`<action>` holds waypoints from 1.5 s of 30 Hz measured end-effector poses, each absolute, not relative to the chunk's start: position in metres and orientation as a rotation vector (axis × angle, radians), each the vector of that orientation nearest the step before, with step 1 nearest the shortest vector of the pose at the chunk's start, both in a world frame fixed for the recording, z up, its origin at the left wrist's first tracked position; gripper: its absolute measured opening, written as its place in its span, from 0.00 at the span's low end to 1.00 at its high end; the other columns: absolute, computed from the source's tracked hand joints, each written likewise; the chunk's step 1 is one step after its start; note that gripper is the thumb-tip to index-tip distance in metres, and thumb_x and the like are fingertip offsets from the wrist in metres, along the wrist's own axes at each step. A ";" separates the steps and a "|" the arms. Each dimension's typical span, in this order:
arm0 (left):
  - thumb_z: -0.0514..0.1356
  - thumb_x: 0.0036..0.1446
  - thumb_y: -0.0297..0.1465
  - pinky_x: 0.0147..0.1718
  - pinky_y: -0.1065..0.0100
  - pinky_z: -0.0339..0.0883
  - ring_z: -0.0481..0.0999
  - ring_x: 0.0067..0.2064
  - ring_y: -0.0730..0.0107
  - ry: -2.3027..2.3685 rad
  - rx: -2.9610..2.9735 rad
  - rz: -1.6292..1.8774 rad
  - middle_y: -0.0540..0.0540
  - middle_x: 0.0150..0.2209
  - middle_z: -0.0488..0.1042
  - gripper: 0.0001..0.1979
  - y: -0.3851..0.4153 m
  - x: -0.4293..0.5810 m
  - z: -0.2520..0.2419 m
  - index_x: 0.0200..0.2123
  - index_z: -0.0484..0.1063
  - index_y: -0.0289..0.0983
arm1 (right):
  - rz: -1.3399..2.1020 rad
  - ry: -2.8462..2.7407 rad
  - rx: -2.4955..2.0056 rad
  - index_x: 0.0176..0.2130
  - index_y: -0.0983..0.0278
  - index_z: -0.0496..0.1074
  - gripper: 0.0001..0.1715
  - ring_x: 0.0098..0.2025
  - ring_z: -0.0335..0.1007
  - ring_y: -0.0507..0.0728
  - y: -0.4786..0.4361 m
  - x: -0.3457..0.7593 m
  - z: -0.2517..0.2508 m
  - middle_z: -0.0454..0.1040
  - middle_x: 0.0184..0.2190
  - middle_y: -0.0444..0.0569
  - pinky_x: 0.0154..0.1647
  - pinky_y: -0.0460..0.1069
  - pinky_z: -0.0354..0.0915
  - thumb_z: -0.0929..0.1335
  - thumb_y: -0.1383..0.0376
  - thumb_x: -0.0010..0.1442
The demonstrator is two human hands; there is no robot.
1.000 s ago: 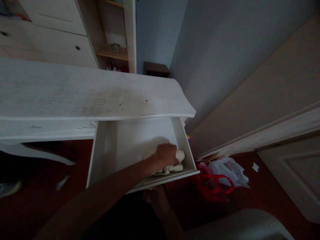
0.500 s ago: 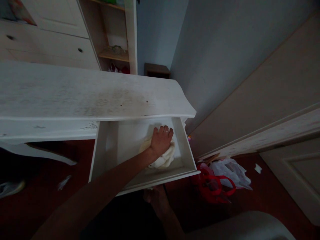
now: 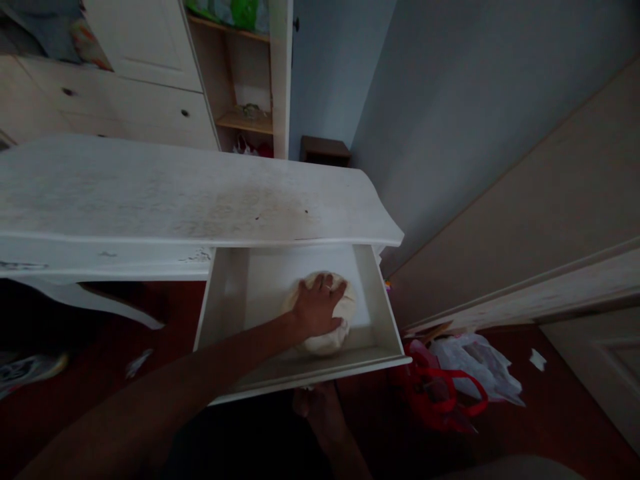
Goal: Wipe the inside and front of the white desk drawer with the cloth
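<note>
1. The desk (image 3: 150,200) has a bare, scuffed white top. One drawer (image 3: 227,313) stands pulled out under its right end.
2. The drawer holds one thing, a cream cloth (image 3: 327,343), bunched into a round heap right of the middle of the drawer floor.
3. The left hand (image 3: 317,308) lies on top of the cloth. Its fingers (image 3: 336,291) are slightly apart and draped over the heap, pressing on it rather than clamped round it.
4. A second ago this hand gripped the cloth in the front right corner of the drawer. Half a second ago it had moved towards the back. Now hand and cloth sit nearer the middle, and the cloth is rounder.
5. The right hand (image 3: 320,413) stays under the drawer front, in deep shade. Whether its fingers are together or apart cannot be told.
6. Two bags lie on the floor right of the drawer: a red bag (image 3: 440,393) and a white bag (image 3: 480,370), touching each other.
</note>
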State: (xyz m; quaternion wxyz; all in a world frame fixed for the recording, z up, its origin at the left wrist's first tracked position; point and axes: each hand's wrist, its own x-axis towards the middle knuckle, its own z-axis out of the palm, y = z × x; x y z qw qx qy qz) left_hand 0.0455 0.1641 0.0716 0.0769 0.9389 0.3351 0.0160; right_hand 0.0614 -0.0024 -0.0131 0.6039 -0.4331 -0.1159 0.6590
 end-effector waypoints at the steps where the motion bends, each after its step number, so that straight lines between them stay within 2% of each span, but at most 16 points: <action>1: 0.58 0.56 0.49 0.55 0.38 0.56 0.54 0.65 0.41 1.062 2.807 0.074 0.34 0.66 0.56 0.40 0.172 0.044 0.073 0.67 0.51 0.42 | 1.523 -0.265 -1.006 0.28 0.63 0.70 0.23 0.17 0.55 0.48 -0.002 0.061 -0.012 0.68 0.19 0.41 0.21 0.46 0.52 0.75 0.48 0.46; 5: 0.54 0.60 0.42 0.53 0.46 0.59 0.58 0.62 0.46 1.328 2.768 0.228 0.34 0.62 0.62 0.31 0.203 0.043 0.079 0.65 0.55 0.40 | 1.518 -0.232 -0.994 0.27 0.63 0.70 0.24 0.16 0.54 0.48 -0.001 0.059 -0.018 0.69 0.19 0.41 0.20 0.47 0.50 0.76 0.47 0.44; 9: 0.53 0.61 0.40 0.54 0.47 0.58 0.61 0.59 0.47 1.391 2.777 0.356 0.35 0.60 0.64 0.28 0.219 0.057 0.075 0.63 0.58 0.40 | 1.515 -0.223 -0.965 0.27 0.63 0.70 0.23 0.16 0.55 0.48 -0.002 0.059 -0.025 0.70 0.20 0.42 0.21 0.47 0.51 0.75 0.47 0.45; 16: 0.55 0.60 0.38 0.56 0.43 0.55 0.60 0.58 0.47 1.226 2.768 0.414 0.37 0.60 0.64 0.26 0.222 0.115 0.073 0.61 0.61 0.40 | 1.545 -0.273 -0.987 0.24 0.64 0.69 0.22 0.17 0.57 0.48 -0.004 0.062 -0.018 0.67 0.19 0.42 0.22 0.47 0.54 0.74 0.49 0.48; 21: 0.53 0.60 0.35 0.55 0.42 0.53 0.60 0.58 0.46 1.141 2.801 0.410 0.35 0.58 0.65 0.22 0.213 0.134 0.075 0.56 0.67 0.37 | 1.522 -0.300 -0.995 0.22 0.63 0.69 0.21 0.17 0.57 0.49 -0.006 0.061 -0.023 0.64 0.15 0.40 0.22 0.47 0.54 0.72 0.49 0.50; 26: 0.55 0.58 0.33 0.55 0.45 0.54 0.60 0.59 0.49 0.947 2.850 0.292 0.40 0.61 0.64 0.18 0.198 0.120 0.076 0.52 0.72 0.42 | 1.551 -0.243 -0.993 0.22 0.63 0.68 0.21 0.16 0.56 0.49 -0.007 0.060 -0.031 0.61 0.13 0.39 0.23 0.48 0.55 0.72 0.49 0.49; 30: 0.56 0.57 0.30 0.53 0.46 0.56 0.63 0.55 0.50 0.660 2.944 0.276 0.39 0.54 0.70 0.13 0.172 0.106 0.071 0.43 0.78 0.41 | 1.559 -0.244 -0.994 0.22 0.62 0.68 0.20 0.15 0.56 0.50 -0.006 0.063 -0.027 0.62 0.11 0.39 0.24 0.48 0.55 0.73 0.51 0.47; 33: 0.56 0.58 0.31 0.52 0.47 0.57 0.66 0.53 0.51 0.410 2.983 0.284 0.40 0.49 0.72 0.11 0.151 0.101 0.065 0.37 0.79 0.41 | 1.557 -0.258 -1.007 0.22 0.63 0.68 0.20 0.16 0.56 0.49 -0.005 0.064 -0.022 0.63 0.12 0.39 0.23 0.48 0.56 0.73 0.50 0.47; 36: 0.56 0.59 0.33 0.49 0.49 0.58 0.67 0.50 0.53 0.255 2.955 0.221 0.42 0.46 0.73 0.11 0.139 0.097 0.067 0.35 0.80 0.42 | 1.558 -0.255 -0.995 0.24 0.64 0.69 0.21 0.17 0.57 0.49 -0.004 0.065 -0.021 0.65 0.15 0.40 0.22 0.47 0.55 0.74 0.50 0.46; 41: 0.54 0.59 0.42 0.49 0.50 0.58 0.68 0.49 0.54 0.154 2.851 0.090 0.41 0.46 0.73 0.16 0.144 0.095 0.077 0.35 0.81 0.44 | 1.552 -0.217 -0.975 0.23 0.63 0.68 0.19 0.17 0.58 0.49 -0.005 0.064 -0.024 0.64 0.15 0.40 0.21 0.47 0.56 0.72 0.51 0.47; 45: 0.53 0.59 0.41 0.50 0.50 0.56 0.67 0.50 0.55 0.052 2.798 -0.006 0.42 0.46 0.73 0.16 0.148 0.098 0.076 0.35 0.80 0.45 | 1.561 -0.193 -0.964 0.23 0.64 0.68 0.17 0.18 0.59 0.49 -0.005 0.064 -0.021 0.66 0.16 0.40 0.22 0.46 0.57 0.73 0.54 0.47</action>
